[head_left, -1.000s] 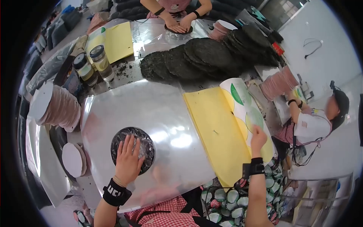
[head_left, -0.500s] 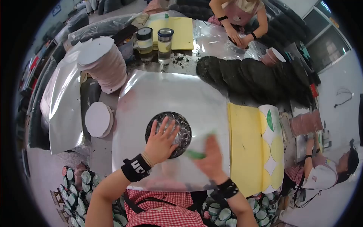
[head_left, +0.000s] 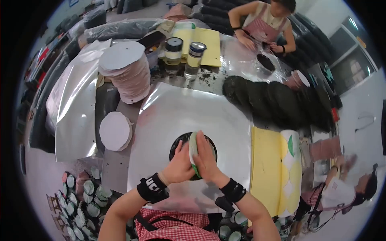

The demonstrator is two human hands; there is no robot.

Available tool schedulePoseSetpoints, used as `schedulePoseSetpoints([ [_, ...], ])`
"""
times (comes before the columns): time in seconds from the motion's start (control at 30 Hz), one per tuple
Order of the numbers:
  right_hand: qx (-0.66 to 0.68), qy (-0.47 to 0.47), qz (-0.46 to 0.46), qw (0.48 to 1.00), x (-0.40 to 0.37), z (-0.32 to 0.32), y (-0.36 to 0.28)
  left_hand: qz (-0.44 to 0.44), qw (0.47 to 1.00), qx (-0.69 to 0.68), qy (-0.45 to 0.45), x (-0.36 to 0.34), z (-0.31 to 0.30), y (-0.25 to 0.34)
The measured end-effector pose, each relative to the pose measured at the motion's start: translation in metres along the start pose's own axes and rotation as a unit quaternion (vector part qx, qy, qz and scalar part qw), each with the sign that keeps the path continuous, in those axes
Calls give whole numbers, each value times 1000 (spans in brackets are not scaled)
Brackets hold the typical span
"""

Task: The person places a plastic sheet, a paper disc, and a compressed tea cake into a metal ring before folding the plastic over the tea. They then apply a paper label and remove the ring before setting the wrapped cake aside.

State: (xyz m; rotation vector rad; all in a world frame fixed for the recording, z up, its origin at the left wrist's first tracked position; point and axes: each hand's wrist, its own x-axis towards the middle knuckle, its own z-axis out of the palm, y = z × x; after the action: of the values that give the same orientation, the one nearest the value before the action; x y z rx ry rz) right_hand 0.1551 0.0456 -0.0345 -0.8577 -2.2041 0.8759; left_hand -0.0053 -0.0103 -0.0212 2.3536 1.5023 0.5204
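Observation:
My left hand (head_left: 178, 164) and my right hand (head_left: 207, 159) meet over a black round disc (head_left: 214, 146), which lies on a shiny clear sheet (head_left: 173, 116). Between them stands a thin round pale-green piece (head_left: 193, 152), tilted up on its edge and pressed by both palms. My right hand's fingers are stretched and point forward. The left fingers bend behind the piece and are partly hidden. Both wrists wear black bands.
Yellow sheets (head_left: 265, 168) lie to the right. At the left are a stack of white rounds (head_left: 130, 82) and a smaller pile (head_left: 113, 131). Two jars (head_left: 173, 56) and dark round pads (head_left: 263, 98) stand behind. Co-workers sit at the back and right.
My left hand has lifted off the black disc. My right hand has come in from the right with the green piece, and the two now press it together.

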Motion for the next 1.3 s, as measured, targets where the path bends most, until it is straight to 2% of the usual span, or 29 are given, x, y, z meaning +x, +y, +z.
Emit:
schedulePoseSetpoints([
  [0.03,-57,-13,8,998,2,6,-4,-42,964,-227,130,-2,1,-3],
  [0.07,-56,-21,6,998,0,11,-9,-76,861,-437,250,-4,3,-6],
  [0.1,-181,-87,-10,980,1,14,-20,-101,698,-616,350,-6,2,-9],
  [0.13,-302,-150,-26,941,2,18,-25,-105,698,-616,350,-9,0,-11],
  [0.17,-297,-170,-23,939,1,23,-18,-132,820,-461,312,-13,-3,-9],
  [0.2,-295,-177,-16,939,0,23,-21,-154,909,-291,256,-17,-3,-5],
  [0.27,-297,-197,-14,934,6,22,-25,-159,909,-243,300,-13,-8,-3],
  [0.33,-300,-187,-20,935,6,23,-25,-126,953,16,276,-21,-25,-3],
  [0.37,-294,-187,-14,937,7,22,-26,-125,954,20,270,-25,-27,-10],
  [0.43,-286,-185,-16,940,9,22,-27,-345,921,-157,92,-38,-26,-17],
  [0.47,-279,-191,-11,941,8,25,-26,-352,919,-158,83,-41,-19,-20],
  [0.53,-284,-187,-5,940,8,28,-24,-244,949,-111,166,-39,-2,-31],
  [0.57,-292,-181,-16,939,6,30,-21,-253,944,-97,189,-37,0,-28],
  [0.6,-296,-170,-19,940,4,33,-15,-244,946,-90,195,-31,-9,-15],
  [0.67,-323,-183,-17,928,0,39,-9,-134,973,-56,178,-26,-28,28],
  [0.7,-324,-137,-77,933,-2,33,-13,-143,971,-53,183,-26,-27,48],
  [0.73,-324,-138,-87,932,-6,29,-14,-138,979,-12,148,-22,-27,65],
  [0.8,-121,-52,-66,989,-7,19,-1,-130,982,37,133,-23,-29,75],
  [0.83,-92,49,-82,991,-8,14,6,-109,982,7,156,-30,-25,77],
  [0.87,-92,41,-90,991,-9,10,16,-93,980,-26,172,-38,-21,80],
  [0.93,-97,85,67,989,-24,10,11,-120,980,-26,158,-56,-23,88],
  [0.97,-90,83,66,990,-28,18,6,-151,975,-21,160,-63,-20,87],
  [1.03,-81,-44,-21,995,-25,28,-33,-233,963,-12,135,-73,-29,80],
  [1.07,-74,-106,-53,990,-34,32,-50,-234,965,-8,122,-87,-24,73],
  [1.1,-22,-91,-30,995,-32,31,-55,-272,947,-102,136,-103,-12,55],
  [1.17,-62,-81,-59,993,-37,9,-50,-297,907,-258,150,-142,0,14],
  [1.2,-74,-72,-83,991,-46,-6,-45,-285,890,-324,146,-166,-2,-5],
  [1.27,-127,-51,-100,985,-67,-35,-43,-98,985,-118,83,-192,-59,-30],
  [1.3,-182,-37,-119,975,-77,-44,-45,-70,987,-143,-10,-205,-67,-44],
])
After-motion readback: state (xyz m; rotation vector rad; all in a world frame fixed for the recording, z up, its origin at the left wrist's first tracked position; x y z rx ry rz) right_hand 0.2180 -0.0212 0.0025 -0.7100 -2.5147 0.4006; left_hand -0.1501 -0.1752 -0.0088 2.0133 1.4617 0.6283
